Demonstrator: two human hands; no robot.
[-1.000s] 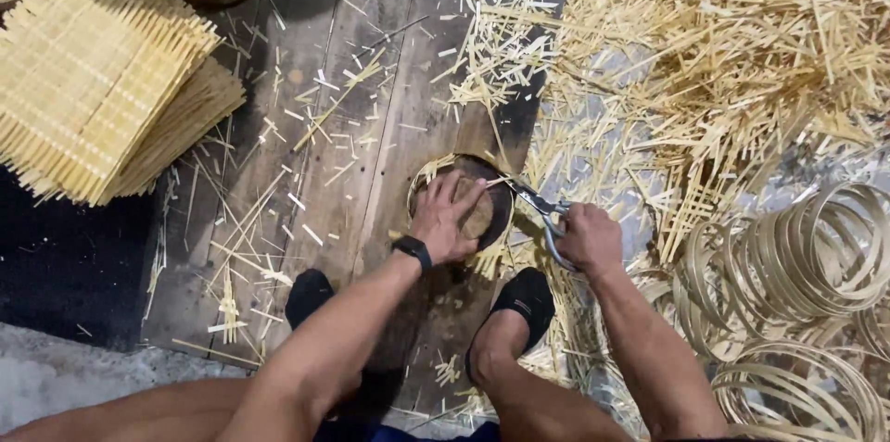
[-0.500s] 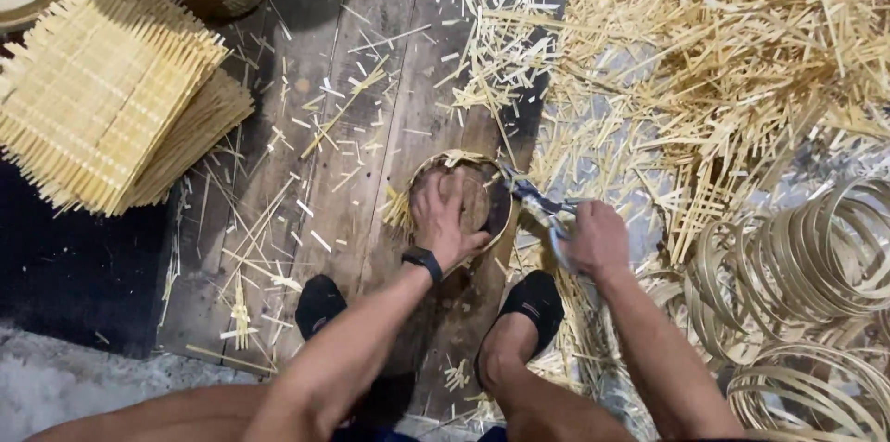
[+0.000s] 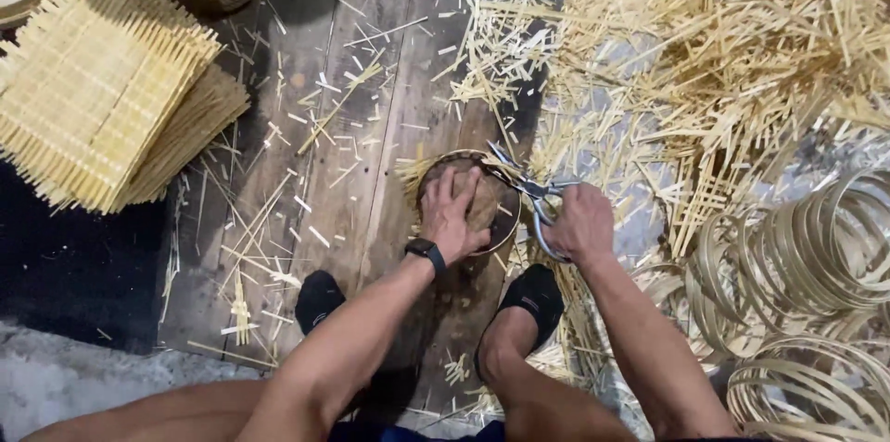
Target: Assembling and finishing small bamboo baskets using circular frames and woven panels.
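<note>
Left hand (image 3: 452, 215) presses flat, fingers spread, on the round woven bamboo disc (image 3: 482, 201) on the floor planks (image 3: 371, 173); right hand (image 3: 579, 224), just right of it, grips scissors (image 3: 528, 187) whose blades point up-left at the disc's upper-right rim.

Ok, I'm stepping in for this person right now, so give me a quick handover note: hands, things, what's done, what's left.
Left hand: pressed flat on the round woven bamboo piece, pinning it to the wooden board.
Right hand: grips the scissors, blades at the piece's upper right rim.
Nearby: stack of square woven mats at left, bamboo hoops at right, offcuts beyond.
Done: much of the rim looks trimmed.
Left: strip ends jutting at upper left of the rim.
</note>
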